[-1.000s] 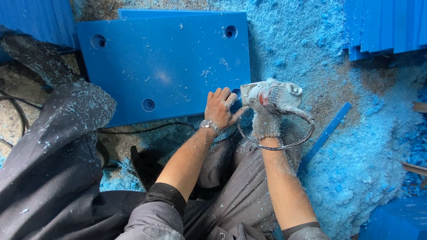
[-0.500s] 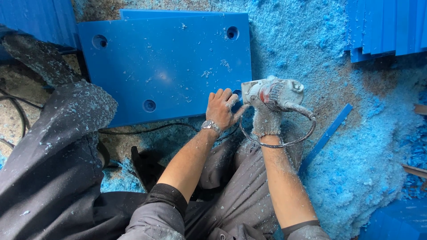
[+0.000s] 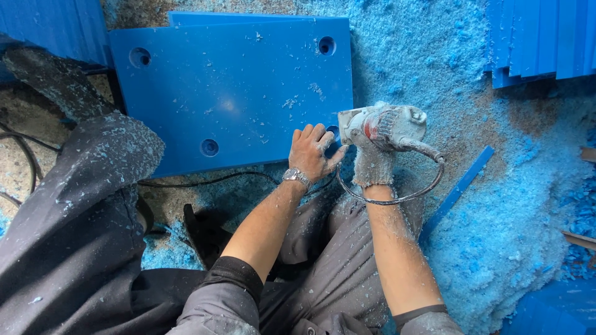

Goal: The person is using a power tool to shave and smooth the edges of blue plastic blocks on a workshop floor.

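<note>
Shavings (image 3: 496, 248) blanket floor; left fingers (image 3: 313, 139) spread on panel (image 3: 236, 87), right fingers (image 3: 372, 164) gripping grinder (image 3: 385, 124).

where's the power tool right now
In the head view the dusty power tool sits right of centre, held in the gloved right hand at the near right corner of the blue plate, beside the bare left hand.

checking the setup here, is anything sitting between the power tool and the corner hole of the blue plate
Nothing visible does. The right hand holds the power tool right at the blue plate corner; the left hand lies flat on the plate beside it, by the hole. Only loose blue shavings lie around.
</note>
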